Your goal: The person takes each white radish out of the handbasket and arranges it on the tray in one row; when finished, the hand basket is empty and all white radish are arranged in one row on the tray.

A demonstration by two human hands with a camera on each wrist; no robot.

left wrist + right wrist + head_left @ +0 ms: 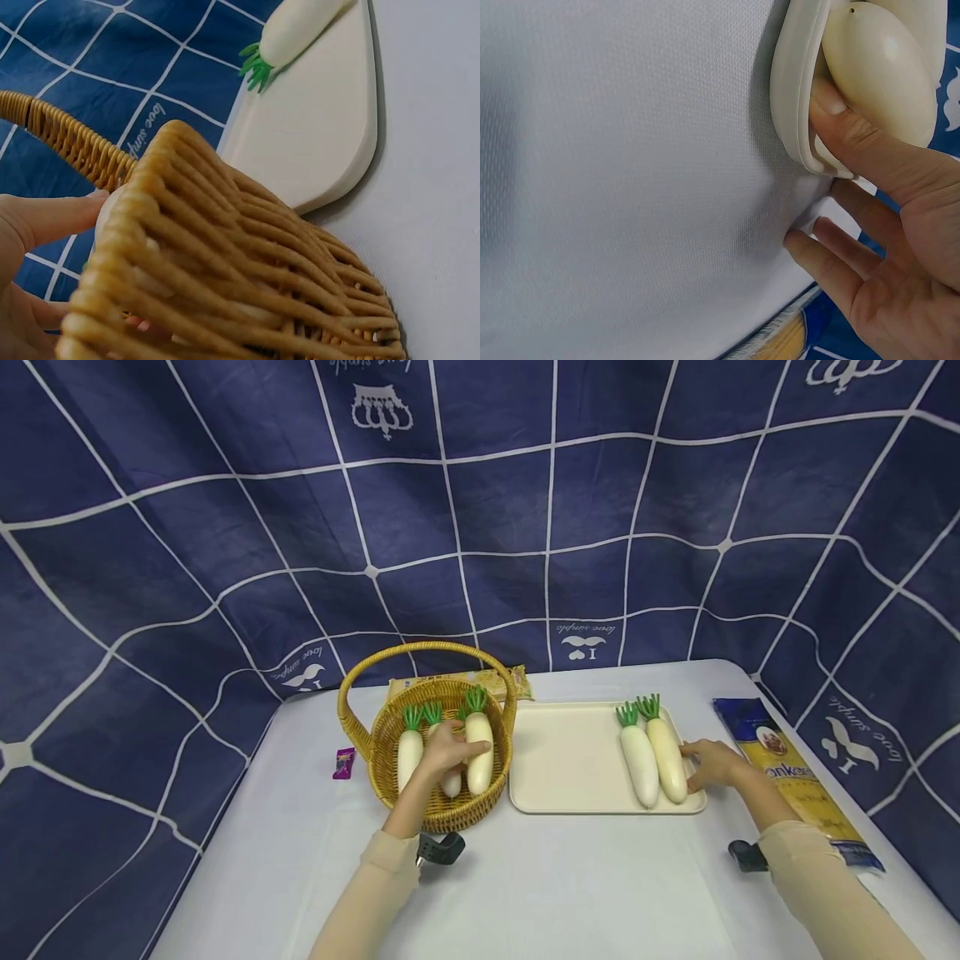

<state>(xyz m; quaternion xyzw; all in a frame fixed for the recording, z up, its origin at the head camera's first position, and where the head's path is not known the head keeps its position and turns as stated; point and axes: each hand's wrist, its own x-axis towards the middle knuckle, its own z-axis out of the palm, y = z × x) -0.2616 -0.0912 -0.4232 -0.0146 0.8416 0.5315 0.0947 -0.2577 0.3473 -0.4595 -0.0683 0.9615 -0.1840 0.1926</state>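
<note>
My left hand (447, 750) reaches into a wicker basket (459, 817), its thumb lying across a white radish (480, 768) with green leaves; in the left wrist view the basket wall (247, 240) hides most of that grip. Another white radish (409, 758) lies at the basket's left, with one more partly under the hand. On the cream tray (562, 760), two white radishes lie side by side. At the tray's right end, my right hand (714, 764) has its thumb over the rim against the outer radish (881, 71), the other visible fingers spread outside the tray.
A blue and yellow bag (795, 777) lies right of the tray. Behind the basket is a yellow packet (401, 686), and a small purple packet (343, 763) sits to its left. The basket's tall handle (420, 647) arches over it. A blue checked curtain (495, 510) hangs behind the table.
</note>
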